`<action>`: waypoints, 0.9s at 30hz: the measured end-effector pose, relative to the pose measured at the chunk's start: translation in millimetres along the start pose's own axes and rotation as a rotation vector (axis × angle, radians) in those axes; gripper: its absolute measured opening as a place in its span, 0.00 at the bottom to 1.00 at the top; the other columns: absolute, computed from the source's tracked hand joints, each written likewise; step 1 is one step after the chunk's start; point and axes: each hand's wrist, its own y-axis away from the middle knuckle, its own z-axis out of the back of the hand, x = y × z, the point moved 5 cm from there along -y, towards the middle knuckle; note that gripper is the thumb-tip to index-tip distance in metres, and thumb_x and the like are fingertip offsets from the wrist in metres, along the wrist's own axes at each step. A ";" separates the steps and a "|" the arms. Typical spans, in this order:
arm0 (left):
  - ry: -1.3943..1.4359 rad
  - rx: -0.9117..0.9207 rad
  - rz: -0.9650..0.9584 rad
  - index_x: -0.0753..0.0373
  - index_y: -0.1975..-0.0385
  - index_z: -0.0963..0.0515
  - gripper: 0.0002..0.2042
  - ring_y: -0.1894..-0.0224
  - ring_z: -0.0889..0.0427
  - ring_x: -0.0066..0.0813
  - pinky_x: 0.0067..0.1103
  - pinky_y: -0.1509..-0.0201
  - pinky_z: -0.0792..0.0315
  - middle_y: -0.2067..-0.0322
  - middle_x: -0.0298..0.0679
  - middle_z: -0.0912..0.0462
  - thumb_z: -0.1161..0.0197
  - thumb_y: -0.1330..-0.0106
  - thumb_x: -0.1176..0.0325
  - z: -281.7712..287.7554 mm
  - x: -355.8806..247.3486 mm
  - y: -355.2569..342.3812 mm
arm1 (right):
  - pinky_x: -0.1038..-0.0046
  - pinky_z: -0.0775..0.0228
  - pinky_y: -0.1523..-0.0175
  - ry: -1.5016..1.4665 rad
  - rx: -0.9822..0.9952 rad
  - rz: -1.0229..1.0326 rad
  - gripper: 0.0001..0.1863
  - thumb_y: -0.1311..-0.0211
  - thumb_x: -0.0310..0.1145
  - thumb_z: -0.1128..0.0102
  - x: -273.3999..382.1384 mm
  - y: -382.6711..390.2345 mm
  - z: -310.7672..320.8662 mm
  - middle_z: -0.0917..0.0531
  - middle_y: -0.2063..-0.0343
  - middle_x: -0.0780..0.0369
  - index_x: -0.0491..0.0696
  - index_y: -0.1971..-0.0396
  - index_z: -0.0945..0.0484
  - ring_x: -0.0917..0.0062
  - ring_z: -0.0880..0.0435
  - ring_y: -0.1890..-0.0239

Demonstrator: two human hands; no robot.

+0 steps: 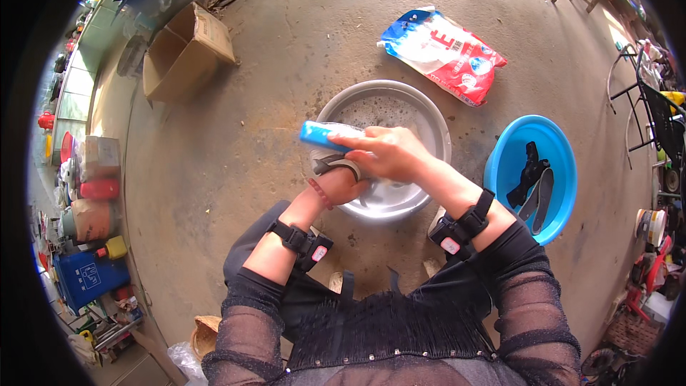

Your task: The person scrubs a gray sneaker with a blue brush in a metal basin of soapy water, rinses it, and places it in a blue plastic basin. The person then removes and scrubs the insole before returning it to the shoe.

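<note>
My right hand (393, 154) is closed around a scrub brush (320, 134) with a blue body and white along its top edge. Just below it, my left hand (339, 187) grips a dark grey, light-edged strap-like piece (334, 163), whose exact kind I cannot make out. The brush is held against or just over that piece; the contact is hidden. Both hands are above the near left part of a round silver metal basin (444, 129) with cloudy, sudsy liquid inside. My left fingertips are partly covered by my right hand.
A blue plastic basin (569, 144) at right holds black and grey strap-like pieces (532, 179). Beyond the metal basin lies a red, white and blue bag (446, 53). An open cardboard box (189, 50) stands at far left. Shelves with clutter line the left; a black metal-framed chair (647, 107) stands right.
</note>
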 end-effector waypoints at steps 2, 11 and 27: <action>0.157 -0.140 -0.040 0.68 0.52 0.24 0.18 0.51 0.22 0.44 0.31 0.43 0.31 0.57 0.51 0.20 0.46 0.43 0.70 12.6 -1.4 2.5 | 0.63 0.29 0.72 -0.014 -0.035 -0.033 0.24 0.44 0.34 0.37 -6.4 -0.9 16.1 0.25 0.81 0.59 0.65 0.45 0.24 0.63 0.22 0.78; 0.095 -0.127 -0.113 0.68 0.48 0.28 0.18 0.49 0.24 0.39 0.30 0.44 0.32 0.53 0.47 0.23 0.45 0.39 0.70 0.0 -8.4 -2.6 | 0.62 0.27 0.68 0.052 -0.011 -0.074 0.22 0.40 0.40 0.41 10.4 -7.4 -9.6 0.23 0.77 0.60 0.72 0.44 0.26 0.62 0.19 0.72; 0.583 -0.609 0.055 0.72 0.53 0.25 0.14 0.53 0.22 0.29 0.23 0.46 0.31 0.55 0.41 0.20 0.43 0.37 0.75 33.2 2.0 -0.4 | 0.60 0.27 0.66 0.081 -0.139 -0.383 0.24 0.37 0.33 0.45 -27.9 4.3 19.5 0.18 0.71 0.52 0.60 0.40 0.30 0.57 0.18 0.70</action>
